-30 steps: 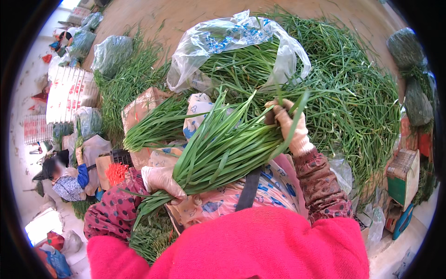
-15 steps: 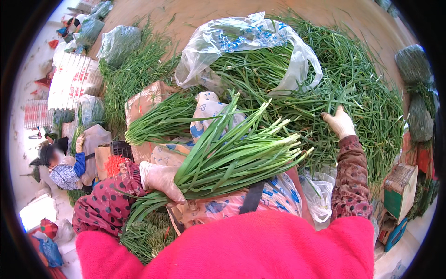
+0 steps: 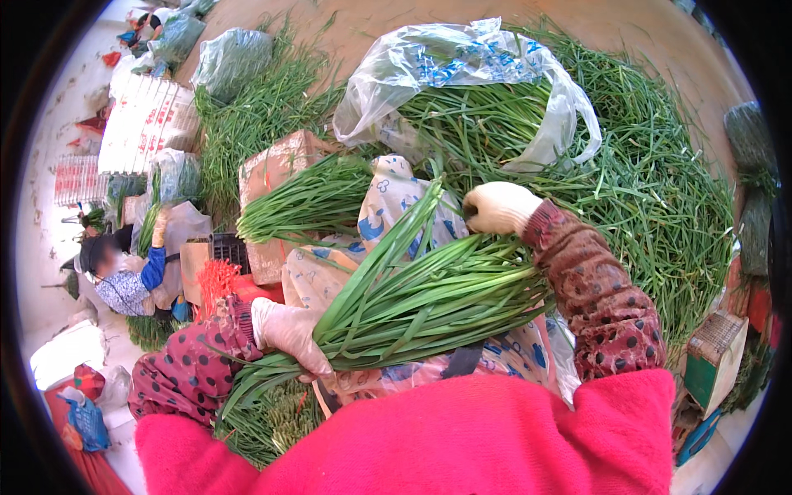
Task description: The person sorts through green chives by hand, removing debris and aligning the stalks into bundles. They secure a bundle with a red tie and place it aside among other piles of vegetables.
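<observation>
White-gloved right hand (image 3: 501, 208) returns (curled) to the bunch (image 3: 429, 309).

The left hand (image 3: 290, 332) has fingers hidden by the leafy bunch (image 3: 437, 309); the lower edge crops the pink sweater (image 3: 412, 437).

A thick bunch of long green leaves (image 3: 421, 309) lies slantwise over the patterned apron (image 3: 511, 353), fanned at its upper side, drooping past the apron's left edge; its right end, partly hidden, seems paler.
</observation>
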`<state>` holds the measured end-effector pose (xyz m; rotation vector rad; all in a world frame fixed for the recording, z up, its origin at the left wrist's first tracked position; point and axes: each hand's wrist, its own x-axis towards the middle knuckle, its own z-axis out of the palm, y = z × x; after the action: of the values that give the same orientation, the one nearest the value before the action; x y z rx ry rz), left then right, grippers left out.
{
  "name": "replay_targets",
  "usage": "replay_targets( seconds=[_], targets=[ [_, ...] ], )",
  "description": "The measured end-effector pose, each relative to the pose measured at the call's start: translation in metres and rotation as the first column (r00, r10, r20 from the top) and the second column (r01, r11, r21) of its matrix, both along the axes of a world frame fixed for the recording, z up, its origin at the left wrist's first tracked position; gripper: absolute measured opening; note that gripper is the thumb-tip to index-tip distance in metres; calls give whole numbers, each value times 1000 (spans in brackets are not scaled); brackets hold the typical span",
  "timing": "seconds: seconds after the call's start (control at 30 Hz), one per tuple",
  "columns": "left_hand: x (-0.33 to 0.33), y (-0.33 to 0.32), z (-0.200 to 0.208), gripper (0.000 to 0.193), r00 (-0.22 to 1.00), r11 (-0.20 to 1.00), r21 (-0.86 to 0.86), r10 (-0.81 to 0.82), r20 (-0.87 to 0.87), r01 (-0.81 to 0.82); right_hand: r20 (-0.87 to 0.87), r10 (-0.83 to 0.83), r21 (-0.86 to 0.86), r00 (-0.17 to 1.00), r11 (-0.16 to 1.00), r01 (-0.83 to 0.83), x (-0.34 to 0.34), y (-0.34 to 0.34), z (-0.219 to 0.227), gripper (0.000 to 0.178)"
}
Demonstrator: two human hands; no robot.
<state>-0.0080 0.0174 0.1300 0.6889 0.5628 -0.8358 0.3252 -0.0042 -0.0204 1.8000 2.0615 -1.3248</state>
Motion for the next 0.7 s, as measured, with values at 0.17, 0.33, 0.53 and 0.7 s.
replay_targets(
  seconds=[0.17,0.33,0.53,0.7],
  targets=[
    [-10,-4,-5,59,1000,999,-39,0,24,1,7,-183,-53,983,982,183,7,-25,5,33],
    [-9,2,-8,58,999,993,-116,27,41,-22,511,-251,300,822,948,103,83,-55,-63,19],
    [-22,-4,-14,63,996,993,-88,84,21,-82,509,-162,179,846,981,81,52,4,34,40],
    [-31,-5,-21,67,997,992,-110,73,37,-69,-206,371,638,906,752,-163,-20,44,32,45]
  ],
)
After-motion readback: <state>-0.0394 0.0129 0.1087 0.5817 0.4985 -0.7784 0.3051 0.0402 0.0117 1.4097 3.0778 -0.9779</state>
